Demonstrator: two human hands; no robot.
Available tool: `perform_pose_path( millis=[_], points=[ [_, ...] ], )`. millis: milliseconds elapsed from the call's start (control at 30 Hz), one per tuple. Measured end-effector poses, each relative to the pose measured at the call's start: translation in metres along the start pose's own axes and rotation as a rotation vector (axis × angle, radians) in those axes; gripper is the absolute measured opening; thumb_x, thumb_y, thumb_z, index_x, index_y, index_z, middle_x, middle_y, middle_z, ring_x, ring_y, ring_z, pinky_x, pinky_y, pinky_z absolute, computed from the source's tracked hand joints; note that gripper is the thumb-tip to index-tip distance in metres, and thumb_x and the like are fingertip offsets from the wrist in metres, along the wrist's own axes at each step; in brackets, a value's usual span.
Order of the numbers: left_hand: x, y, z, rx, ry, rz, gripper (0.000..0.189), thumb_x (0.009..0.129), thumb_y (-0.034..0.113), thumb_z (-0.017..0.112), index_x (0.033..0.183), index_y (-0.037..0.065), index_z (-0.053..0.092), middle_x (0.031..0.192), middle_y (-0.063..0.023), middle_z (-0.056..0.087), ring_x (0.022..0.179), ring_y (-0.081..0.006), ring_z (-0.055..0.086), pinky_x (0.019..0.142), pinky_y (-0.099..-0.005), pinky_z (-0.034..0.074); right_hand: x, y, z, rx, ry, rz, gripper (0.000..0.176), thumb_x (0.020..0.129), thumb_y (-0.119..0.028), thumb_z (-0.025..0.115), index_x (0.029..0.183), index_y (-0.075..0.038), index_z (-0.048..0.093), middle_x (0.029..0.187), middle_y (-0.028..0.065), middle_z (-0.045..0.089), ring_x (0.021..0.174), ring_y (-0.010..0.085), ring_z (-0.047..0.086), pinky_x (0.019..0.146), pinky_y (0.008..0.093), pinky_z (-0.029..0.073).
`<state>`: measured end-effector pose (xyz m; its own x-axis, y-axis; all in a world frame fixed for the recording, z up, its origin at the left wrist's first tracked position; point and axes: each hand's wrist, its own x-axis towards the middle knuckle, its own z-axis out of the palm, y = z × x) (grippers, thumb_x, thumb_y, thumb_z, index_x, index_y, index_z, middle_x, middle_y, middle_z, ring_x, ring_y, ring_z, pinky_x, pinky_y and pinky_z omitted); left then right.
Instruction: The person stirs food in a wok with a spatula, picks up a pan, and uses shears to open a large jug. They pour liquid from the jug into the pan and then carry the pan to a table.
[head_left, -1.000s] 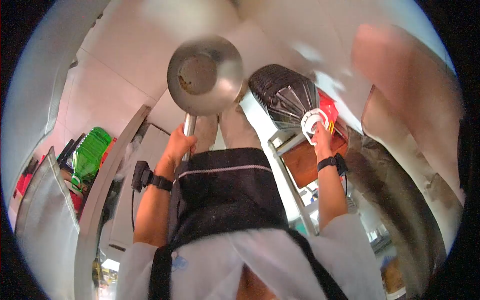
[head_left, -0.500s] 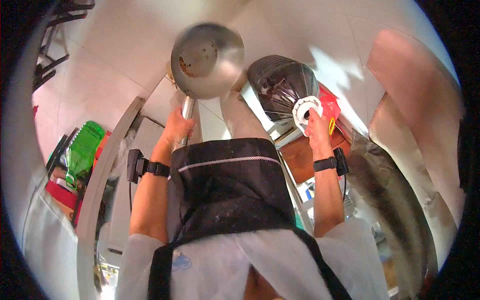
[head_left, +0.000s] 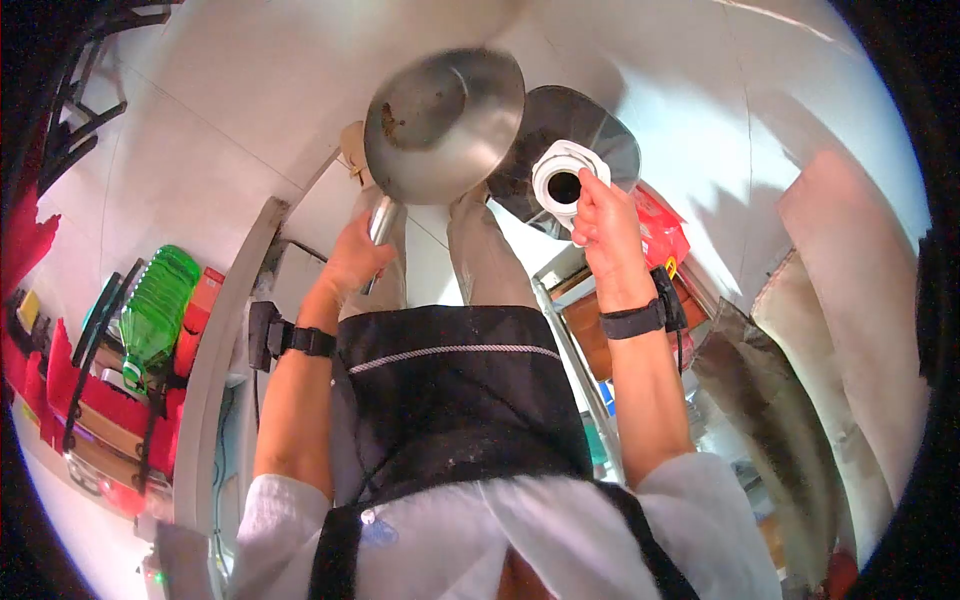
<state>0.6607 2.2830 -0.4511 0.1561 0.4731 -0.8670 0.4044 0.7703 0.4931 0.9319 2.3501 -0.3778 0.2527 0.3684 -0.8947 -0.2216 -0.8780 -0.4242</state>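
Observation:
My left hand (head_left: 355, 255) is closed round the metal handle of a steel frying pan (head_left: 470, 140). The pan is tilted, its inner face showing with brown marks on the left side. My right hand (head_left: 608, 225) grips the white handle collar at the neck of a large, dark-looking clear plastic jug (head_left: 622, 148). The jug's round mouth is uncapped and faces up toward me, close to the right of the pan, whose rim overlaps the jug in this view. Black straps with small devices sit on both wrists, and a black apron (head_left: 460, 400) covers my lap.
On the left, a green plastic bottle (head_left: 160, 300) lies by a dark rack, beyond a grey upright edge (head_left: 215, 370). A red packet (head_left: 660, 232) is just right of the jug, above a brown box or shelf. Large brown sheets (head_left: 850, 280) stand along the right.
The pan has shifted to the right and tilted. The jug's mouth has risen leftward and turned toward me, with my right hand still on its neck. Both hands keep their grip.

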Motion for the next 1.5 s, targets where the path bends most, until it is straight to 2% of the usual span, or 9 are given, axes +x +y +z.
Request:
perform_pose_path(
  millis=[333,367,400,733,767,867,933,1067,1500],
  points=[
    [0.036,0.002,-0.002,-0.12,0.08,-0.046,0.038,0.062,0.008,0.052,0.097,-0.004,0.042,0.064,-0.0084,0.047,0.046,-0.0138,0.048,0.043,-0.0273,0.04,0.062,-0.014,0.043,0.144,-0.124,0.106,0.029,0.078,-0.023,0.051,0.056,-0.014,0.035,0.042,-0.0064,0.024,0.033,0.0063,0.022,0.032,0.023,0.019],
    [0.036,0.004,0.004,-0.123,0.084,-0.048,0.038,0.062,0.008,0.052,0.097,-0.004,0.042,0.064,-0.0084,0.047,0.046,-0.0138,0.048,0.043,-0.0273,0.04,0.063,-0.012,0.044,0.116,-0.139,0.116,0.032,0.082,-0.024,0.048,0.054,-0.018,0.033,0.041,-0.0075,0.022,0.033,0.0062,0.02,0.034,0.0225,0.017],
    [0.042,-0.002,-0.023,-0.181,0.091,-0.051,0.038,0.062,0.007,0.051,0.097,-0.004,0.042,0.064,-0.0076,0.047,0.045,-0.0131,0.046,0.042,-0.0267,0.039,0.068,-0.012,0.079,0.101,-0.144,0.123,0.032,0.082,-0.024,0.048,0.054,-0.018,0.033,0.041,-0.0075,0.022,0.033,0.0062,0.02,0.034,0.0225,0.017],
    [0.055,-0.021,-0.011,-0.359,0.172,-0.1,0.032,0.062,0.003,0.05,0.092,-0.003,0.042,0.058,-0.0031,0.044,0.042,-0.0098,0.041,0.039,-0.0244,0.034,0.112,0.007,0.094,0.172,-0.262,0.198,0.031,0.082,-0.022,0.048,0.055,-0.017,0.034,0.042,-0.007,0.022,0.035,0.0062,0.02,0.035,0.0217,0.016],
    [0.045,-0.03,-0.035,-0.383,0.167,-0.098,0.032,0.062,0.003,0.05,0.092,-0.003,0.042,0.058,-0.0031,0.044,0.042,-0.0098,0.041,0.039,-0.0244,0.034,0.097,0.002,0.121,0.15,-0.246,0.189,0.03,0.082,-0.022,0.048,0.055,-0.017,0.035,0.042,-0.0072,0.022,0.035,0.006,0.02,0.035,0.0215,0.016],
    [0.055,-0.046,-0.038,-0.419,0.118,-0.129,0.04,0.065,0.007,0.053,0.101,-0.001,0.042,0.059,-0.0023,0.045,0.043,-0.0094,0.043,0.041,-0.0246,0.037,0.103,-0.003,0.128,0.152,-0.262,0.189,0.028,0.082,-0.022,0.048,0.056,-0.017,0.036,0.042,-0.0079,0.022,0.035,0.0054,0.019,0.035,0.0212,0.016],
    [0.06,-0.056,-0.042,-0.457,0.07,-0.105,0.034,0.064,0.007,0.054,0.096,0.001,0.043,0.058,-0.0016,0.044,0.042,-0.0095,0.043,0.04,-0.0243,0.037,0.11,-0.003,0.134,0.132,-0.265,0.163,0.029,0.08,-0.02,0.049,0.056,-0.014,0.035,0.043,-0.0052,0.024,0.034,0.0081,0.023,0.033,0.0242,0.018],
    [0.067,-0.061,-0.044,-0.495,0.081,-0.075,0.032,0.062,0.004,0.051,0.093,-0.002,0.042,0.058,-0.0019,0.044,0.041,-0.0091,0.042,0.038,-0.0246,0.034,0.113,-0.003,0.141,0.136,-0.259,0.154,0.028,0.08,-0.02,0.049,0.056,-0.014,0.035,0.043,-0.0053,0.024,0.034,0.0079,0.022,0.034,0.024,0.019],
    [0.08,-0.08,-0.055,-0.541,0.101,-0.112,0.024,0.064,0.004,0.054,0.085,0.002,0.042,0.059,-0.0008,0.044,0.042,-0.009,0.042,0.039,-0.0238,0.035,0.128,0.01,0.166,0.171,-0.288,0.187,0.025,0.082,-0.02,0.046,0.06,-0.012,0.038,0.043,-0.0051,0.026,0.033,0.0076,0.024,0.032,0.0237,0.02]
  ],
)
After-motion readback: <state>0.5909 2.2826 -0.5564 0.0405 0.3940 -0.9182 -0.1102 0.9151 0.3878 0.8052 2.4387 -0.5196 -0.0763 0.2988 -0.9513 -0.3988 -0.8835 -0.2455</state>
